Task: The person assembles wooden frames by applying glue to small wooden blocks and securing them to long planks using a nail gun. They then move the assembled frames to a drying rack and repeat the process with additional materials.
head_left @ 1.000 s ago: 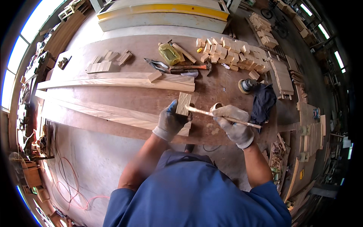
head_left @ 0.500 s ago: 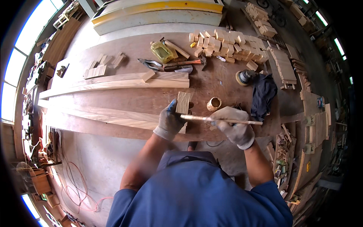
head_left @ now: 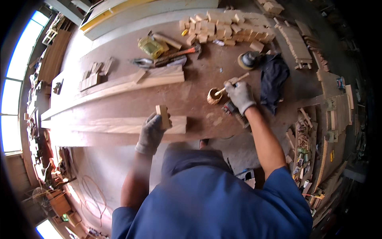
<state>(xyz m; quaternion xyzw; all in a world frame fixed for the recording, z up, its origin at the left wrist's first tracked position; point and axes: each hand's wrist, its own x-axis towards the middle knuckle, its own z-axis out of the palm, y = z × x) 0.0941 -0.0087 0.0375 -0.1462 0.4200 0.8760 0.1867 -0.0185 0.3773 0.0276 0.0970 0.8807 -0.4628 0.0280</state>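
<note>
My left hand (head_left: 151, 134), in a grey work glove, is closed around a small wooden block (head_left: 162, 116) above the near edge of the workbench. A thin wooden stick (head_left: 243, 76) is pinched in my gloved right hand (head_left: 241, 96). Its lower end reaches into a small round pot (head_left: 212, 100) with a crusted, tan-coloured rim. What the pot holds is hard to make out. Two long wooden boards lie by my left hand, the nearer board (head_left: 175, 124) passing behind it and the farther board (head_left: 159, 77) beyond.
Many wooden blocks (head_left: 227, 28) are piled at the back. A hammer (head_left: 179, 53), pliers (head_left: 143, 62) and a yellowish bottle (head_left: 151, 46) lie left of them. To the right are a round sander (head_left: 248, 59) and a dark cloth (head_left: 274, 79). A dark tool (head_left: 235, 113) sits below my right hand.
My right hand has moved away from the block, dipping the stick's end into the pot. My left hand has shifted left with the block, now turned on edge. The view has shifted.
</note>
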